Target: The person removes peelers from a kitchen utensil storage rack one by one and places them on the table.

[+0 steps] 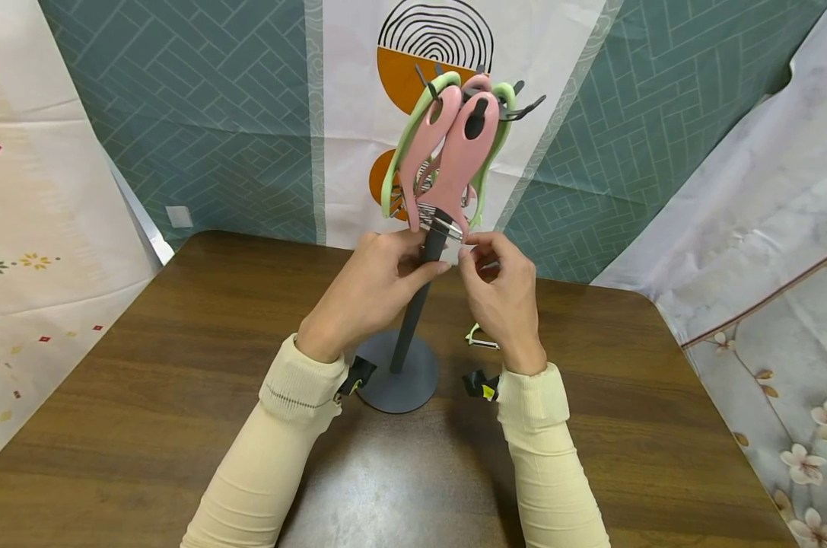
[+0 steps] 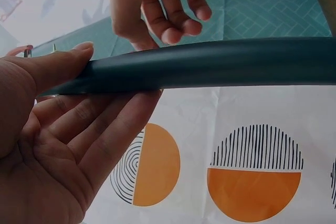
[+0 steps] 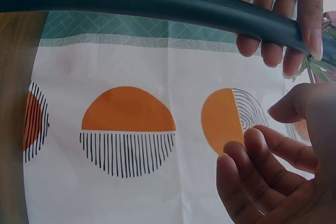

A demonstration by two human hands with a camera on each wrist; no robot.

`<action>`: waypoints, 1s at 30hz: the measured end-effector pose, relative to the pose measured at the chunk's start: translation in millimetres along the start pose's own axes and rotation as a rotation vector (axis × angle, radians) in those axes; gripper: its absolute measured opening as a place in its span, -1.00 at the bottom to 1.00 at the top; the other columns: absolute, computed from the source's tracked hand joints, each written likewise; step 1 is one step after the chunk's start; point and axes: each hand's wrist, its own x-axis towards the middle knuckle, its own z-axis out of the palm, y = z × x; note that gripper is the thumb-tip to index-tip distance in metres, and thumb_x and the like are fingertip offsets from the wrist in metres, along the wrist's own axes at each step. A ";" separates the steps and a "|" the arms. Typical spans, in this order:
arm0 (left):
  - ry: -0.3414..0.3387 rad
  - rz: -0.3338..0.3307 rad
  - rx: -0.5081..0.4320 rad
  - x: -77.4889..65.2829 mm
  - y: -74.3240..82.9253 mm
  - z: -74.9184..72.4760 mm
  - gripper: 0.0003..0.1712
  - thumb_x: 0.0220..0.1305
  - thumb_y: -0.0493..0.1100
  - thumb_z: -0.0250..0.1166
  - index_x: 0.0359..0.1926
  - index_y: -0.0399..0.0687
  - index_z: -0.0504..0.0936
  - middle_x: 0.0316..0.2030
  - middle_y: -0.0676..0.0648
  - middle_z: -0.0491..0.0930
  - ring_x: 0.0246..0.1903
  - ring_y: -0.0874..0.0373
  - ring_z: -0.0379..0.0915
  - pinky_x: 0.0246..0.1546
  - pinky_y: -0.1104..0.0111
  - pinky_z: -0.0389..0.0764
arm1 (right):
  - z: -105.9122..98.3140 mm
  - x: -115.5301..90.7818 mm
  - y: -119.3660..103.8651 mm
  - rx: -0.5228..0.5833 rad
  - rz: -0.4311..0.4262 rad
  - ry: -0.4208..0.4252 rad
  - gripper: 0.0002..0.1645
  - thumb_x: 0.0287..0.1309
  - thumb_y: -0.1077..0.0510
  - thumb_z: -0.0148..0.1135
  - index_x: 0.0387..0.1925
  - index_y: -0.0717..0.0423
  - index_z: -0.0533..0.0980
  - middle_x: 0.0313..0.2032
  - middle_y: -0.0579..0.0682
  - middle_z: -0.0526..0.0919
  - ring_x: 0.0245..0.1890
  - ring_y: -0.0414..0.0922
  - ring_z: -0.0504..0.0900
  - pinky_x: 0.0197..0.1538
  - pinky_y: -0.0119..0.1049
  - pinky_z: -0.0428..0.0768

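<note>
A dark grey stand, its pole (image 1: 413, 320) on a round base (image 1: 413, 392), bears pink peelers (image 1: 462, 160) and green peelers (image 1: 404, 152) on hooks at its top. My left hand (image 1: 368, 285) holds the pole just under the peelers; in the left wrist view its thumb (image 2: 63, 66) lies on one side of the pole and its fingers on the other. Close below the blade of the front pink peeler is my right hand (image 1: 500, 278), fingers loosely bent. In the right wrist view, the right thumb (image 3: 294, 106) and fingertips stand apart with nothing between them.
Behind my right hand a green peeler (image 1: 483, 339) lies on the brown wooden table (image 1: 612, 426). Patterned cloths (image 1: 201, 137) hang behind the table and at both sides. A black wrist camera (image 1: 481, 386) sits by the right cuff.
</note>
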 end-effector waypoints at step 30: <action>0.006 0.021 -0.029 1.8 3.4 5.8 -0.83 0.37 -0.15 0.38 -0.08 -0.09 0.73 -0.25 0.04 0.73 -0.33 0.24 0.68 -0.29 0.36 0.63 | -12.8 -2.5 -25.4 0.229 -0.049 0.199 -0.82 0.33 0.23 0.21 -0.13 0.25 0.64 -0.39 -0.14 0.59 -0.45 -0.21 0.56 -0.25 -0.38 0.58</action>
